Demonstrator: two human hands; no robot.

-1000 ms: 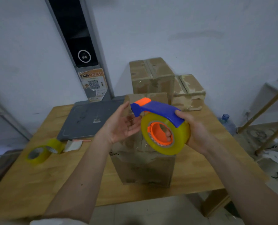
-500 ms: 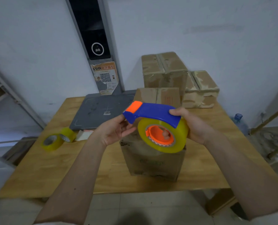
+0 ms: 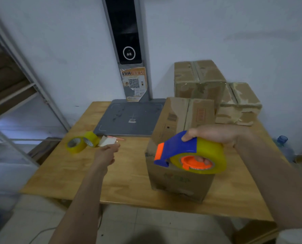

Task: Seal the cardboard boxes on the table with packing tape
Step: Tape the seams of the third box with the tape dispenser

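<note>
My right hand [image 3: 215, 133] grips a tape dispenser [image 3: 178, 147] with a blue and orange guard and a yellow tape roll [image 3: 211, 155]. Its fingers reach through the orange core. The dispenser hangs just above the near edge of the closest cardboard box [image 3: 182, 118], which stands on the wooden table [image 3: 129, 176]. My left hand [image 3: 105, 154] is stretched out to the left of the box, holding nothing, with its fingertips pointing at a small white card [image 3: 108, 141]. Two more cardboard boxes, one tall [image 3: 197, 76] and one low [image 3: 240, 103], stand against the wall behind.
Two loose yellow tape rolls [image 3: 78, 144] lie at the table's left side beside the white card. A grey platform [image 3: 129, 117] with an upright post sits at the back. A metal shelf [image 3: 14, 88] stands to the left. A water bottle [image 3: 282, 140] is on the floor to the right.
My left hand has left the dispenser's front and swung left toward the white card. The right hand has lowered the dispenser onto the near box's edge. My view has moved closer.
</note>
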